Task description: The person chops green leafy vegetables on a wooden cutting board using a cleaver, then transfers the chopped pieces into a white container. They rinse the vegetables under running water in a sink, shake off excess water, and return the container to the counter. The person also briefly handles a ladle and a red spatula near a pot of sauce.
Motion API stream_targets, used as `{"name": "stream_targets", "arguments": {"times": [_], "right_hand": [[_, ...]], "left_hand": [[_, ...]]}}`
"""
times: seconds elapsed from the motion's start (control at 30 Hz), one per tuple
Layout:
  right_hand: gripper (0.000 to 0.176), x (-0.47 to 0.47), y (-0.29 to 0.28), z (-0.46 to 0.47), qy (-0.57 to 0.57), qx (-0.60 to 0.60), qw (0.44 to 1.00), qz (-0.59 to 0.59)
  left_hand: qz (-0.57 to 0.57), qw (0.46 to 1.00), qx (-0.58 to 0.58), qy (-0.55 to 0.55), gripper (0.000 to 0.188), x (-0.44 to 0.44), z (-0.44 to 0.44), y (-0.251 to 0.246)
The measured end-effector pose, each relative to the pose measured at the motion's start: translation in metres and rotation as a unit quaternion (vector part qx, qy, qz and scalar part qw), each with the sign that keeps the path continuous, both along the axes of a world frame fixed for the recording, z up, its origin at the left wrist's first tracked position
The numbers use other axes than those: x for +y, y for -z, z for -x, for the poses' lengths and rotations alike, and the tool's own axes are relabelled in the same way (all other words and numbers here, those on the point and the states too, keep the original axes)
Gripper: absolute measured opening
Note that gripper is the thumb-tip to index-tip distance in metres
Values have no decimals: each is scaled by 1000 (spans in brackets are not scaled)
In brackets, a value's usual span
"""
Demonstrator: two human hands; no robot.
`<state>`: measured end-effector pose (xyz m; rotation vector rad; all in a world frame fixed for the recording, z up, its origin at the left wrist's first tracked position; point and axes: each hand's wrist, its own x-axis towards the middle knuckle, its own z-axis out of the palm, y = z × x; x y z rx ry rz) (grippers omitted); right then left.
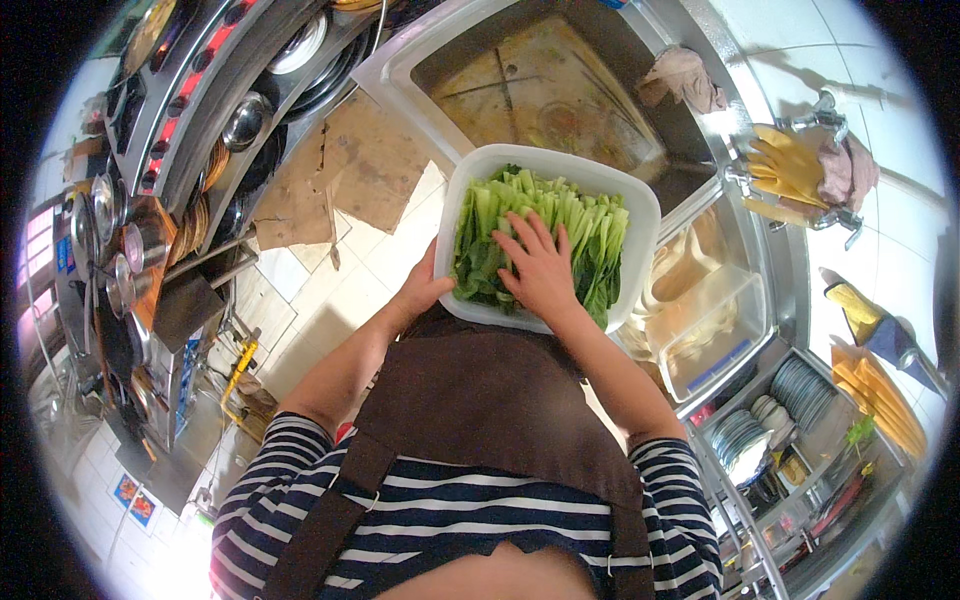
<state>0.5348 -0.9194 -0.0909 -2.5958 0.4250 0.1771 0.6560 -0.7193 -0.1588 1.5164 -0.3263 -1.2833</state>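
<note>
A white plastic tub (643, 225) is in front of my brown apron, its far side next to the sink edge. Cut leafy greens (480, 202) with pale green stalks fill it, the stalks pointing away from me and the leaves nearer. My left hand (429, 283) grips the tub's left wall near the close corner; some of its fingers are hidden behind the wall. My right hand (536, 266) lies on top of the greens with its fingers spread.
Beyond the tub is a stained metal sink (547, 97). Right of it stand a clear plastic container (712, 330), wall taps (814, 120) with yellow rubber gloves (784, 165), and a rack of plates (801, 390). Cardboard (367, 165) covers floor tiles; a stove with pans (247, 120) stands left.
</note>
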Motion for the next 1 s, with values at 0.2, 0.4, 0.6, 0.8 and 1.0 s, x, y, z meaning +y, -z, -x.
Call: {"name": "stream_targets", "arguments": {"times": [0.2, 0.4, 0.6, 0.8, 1.0], "right_hand": [[56, -1, -15, 2, 81, -85, 987, -111], [56, -61, -16, 86, 289, -183, 940, -8], [57, -119, 48, 216, 435, 24, 845, -309], [47, -65, 34, 185, 441, 25, 763, -472], [53, -82, 60, 181, 400, 0, 787, -469]], "left_hand": [[25, 1000, 10, 15, 94, 1, 3, 5], [28, 997, -65, 37, 95, 7, 11, 51], [102, 994, -25, 24, 97, -14, -4, 3], [108, 984, 110, -84, 85, -19, 11, -11], [47, 988, 26, -145, 80, -1, 52, 46]]}}
